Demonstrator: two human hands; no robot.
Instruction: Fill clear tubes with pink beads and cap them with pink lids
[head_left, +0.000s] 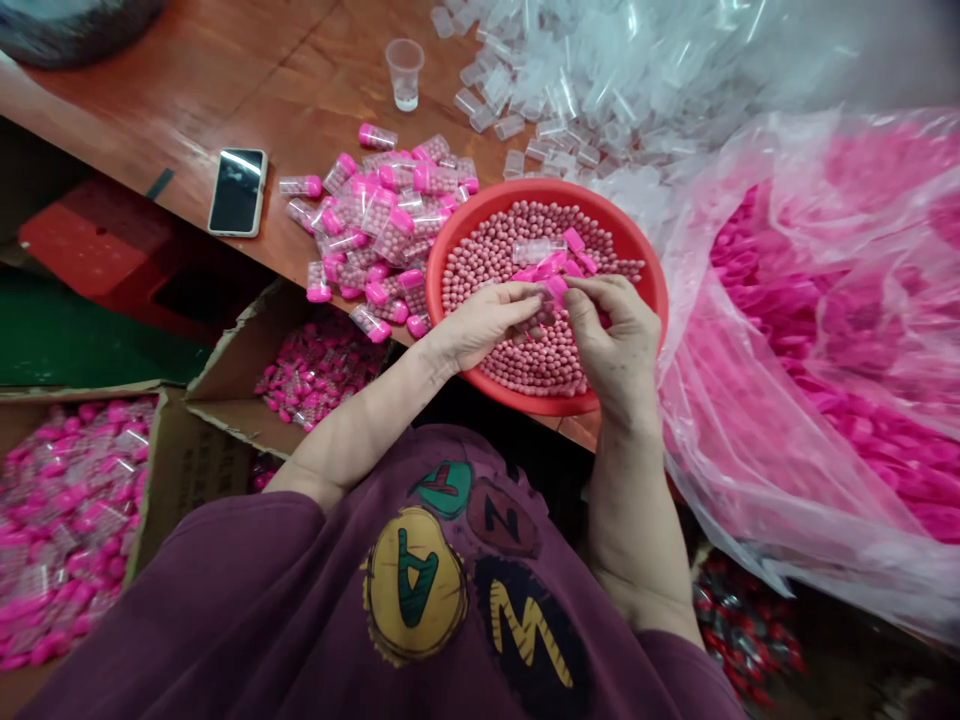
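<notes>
Both my hands meet over a red bowl (480, 210) filled with small pink beads (502, 250). My left hand (484, 322) is closed around a small clear tube, mostly hidden by the fingers. My right hand (619, 330) pinches a pink cap (556, 288) against the tube's end. A loose clear tube (536, 248) and several pink caps (574, 262) lie on the beads just beyond my fingers.
A heap of filled pink-capped tubes (382, 225) lies left of the bowl. Empty clear tubes (540, 110) fill the far table. A clear bag of pink caps (840, 330) sits right. A phone (238, 190), a plastic cup (405, 72), and cardboard boxes (225, 375) of finished tubes are at left.
</notes>
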